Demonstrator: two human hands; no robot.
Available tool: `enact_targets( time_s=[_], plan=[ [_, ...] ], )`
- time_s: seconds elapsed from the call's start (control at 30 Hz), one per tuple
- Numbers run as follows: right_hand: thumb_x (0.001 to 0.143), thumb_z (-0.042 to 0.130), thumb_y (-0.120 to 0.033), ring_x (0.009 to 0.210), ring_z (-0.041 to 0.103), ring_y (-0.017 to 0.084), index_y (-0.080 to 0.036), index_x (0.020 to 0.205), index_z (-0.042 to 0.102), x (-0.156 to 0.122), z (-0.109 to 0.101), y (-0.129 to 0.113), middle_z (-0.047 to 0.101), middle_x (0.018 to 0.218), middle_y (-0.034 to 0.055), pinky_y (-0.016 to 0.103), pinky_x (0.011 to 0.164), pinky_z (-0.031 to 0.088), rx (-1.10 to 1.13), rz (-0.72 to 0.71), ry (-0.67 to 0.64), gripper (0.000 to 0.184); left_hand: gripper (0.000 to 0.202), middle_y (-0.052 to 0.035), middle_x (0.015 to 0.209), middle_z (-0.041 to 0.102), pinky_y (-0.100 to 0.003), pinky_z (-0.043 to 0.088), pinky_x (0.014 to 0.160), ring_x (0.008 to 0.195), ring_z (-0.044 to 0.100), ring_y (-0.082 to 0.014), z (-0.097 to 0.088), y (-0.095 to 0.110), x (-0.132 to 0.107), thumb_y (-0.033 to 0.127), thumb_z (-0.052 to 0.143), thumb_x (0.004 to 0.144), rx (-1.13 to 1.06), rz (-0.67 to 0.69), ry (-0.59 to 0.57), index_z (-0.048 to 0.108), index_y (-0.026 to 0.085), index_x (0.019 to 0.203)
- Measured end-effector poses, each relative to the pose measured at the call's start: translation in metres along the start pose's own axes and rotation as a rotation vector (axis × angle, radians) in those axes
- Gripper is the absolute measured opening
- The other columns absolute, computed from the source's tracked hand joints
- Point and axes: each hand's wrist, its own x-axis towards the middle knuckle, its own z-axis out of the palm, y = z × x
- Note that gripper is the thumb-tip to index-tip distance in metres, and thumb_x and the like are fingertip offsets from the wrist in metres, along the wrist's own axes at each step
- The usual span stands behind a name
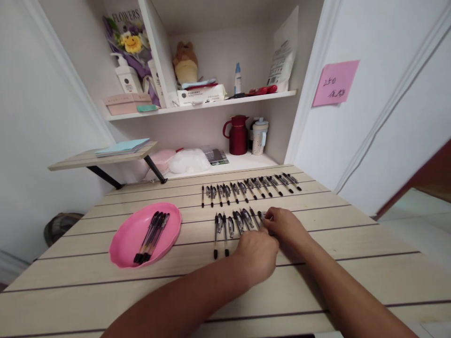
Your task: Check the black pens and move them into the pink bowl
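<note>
Two rows of black pens lie on the wooden table, with short clear-and-black pen caps (231,227) beside many of them. At the right end of the front row, my left hand (257,256) is curled closed over the lower end of a pen (254,218); its fingertips are mostly hidden. Just right of it, my right hand (283,224) pinches a small dark-and-clear piece that looks like a pen cap, partly covered by the fingers. Both hands nearly touch. Several more pens (152,237) rest in a pink scalloped plate (118,246) to the left.
Behind the front row runs the back row of pens (228,193). Shelves at the back hold a red jug (238,136), a pale cup (260,137) and a plush toy (186,63). A small bracket shelf (75,159) juts out at left. A pink note (336,83) hangs at right.
</note>
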Motion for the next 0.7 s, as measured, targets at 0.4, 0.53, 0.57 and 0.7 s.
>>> enact_targets(
  time_s=[0.4, 0.53, 0.57, 0.7],
  plan=[
    [0.070, 0.051, -0.027, 0.064, 0.057, 0.017, -0.021, 0.070, 0.065, -0.007, -0.025, 0.000, 0.067, 0.068, 0.0043, 0.024, 0.053, 0.031, 0.034, 0.012, 0.032, 0.016, 0.022, -0.0132, 0.079, 0.063, -0.035, 0.049, 0.064, 0.074, 0.062, -0.0239, -0.001, -0.003, 0.002, 0.017, 0.046, 0.079, -0.038, -0.050, -0.009, 0.067, 0.012, 0.080],
    [0.064, 0.055, -0.019, 0.060, 0.056, 0.014, -0.022, 0.067, 0.066, -0.012, -0.025, -0.002, 0.065, 0.063, 0.0006, 0.022, 0.053, 0.033, 0.152, -0.128, -0.135, 0.011, 0.025, -0.0151, 0.080, 0.064, -0.035, 0.049, 0.064, 0.077, 0.062, -0.0252, -0.002, 0.000, 0.005, 0.008, 0.043, 0.077, -0.048, -0.081, -0.042, 0.067, 0.010, 0.083],
    [0.063, 0.056, -0.019, 0.060, 0.056, 0.015, -0.022, 0.067, 0.066, -0.013, -0.025, -0.003, 0.065, 0.063, 0.0008, 0.022, 0.052, 0.033, 0.157, -0.143, -0.156, 0.012, 0.026, -0.0153, 0.081, 0.064, -0.035, 0.050, 0.065, 0.077, 0.062, -0.0246, -0.002, 0.000, 0.006, 0.006, 0.043, 0.076, -0.045, -0.088, -0.047, 0.067, 0.010, 0.085],
    [0.062, 0.054, -0.015, 0.062, 0.058, 0.015, -0.021, 0.069, 0.067, -0.016, -0.021, -0.003, 0.067, 0.065, 0.0023, 0.022, 0.054, 0.035, 0.134, -0.189, -0.198, 0.017, 0.026, -0.0163, 0.084, 0.064, -0.036, 0.050, 0.063, 0.075, 0.063, -0.0254, -0.004, 0.002, 0.008, 0.005, 0.044, 0.073, -0.039, -0.089, -0.048, 0.065, 0.008, 0.088]
  ],
)
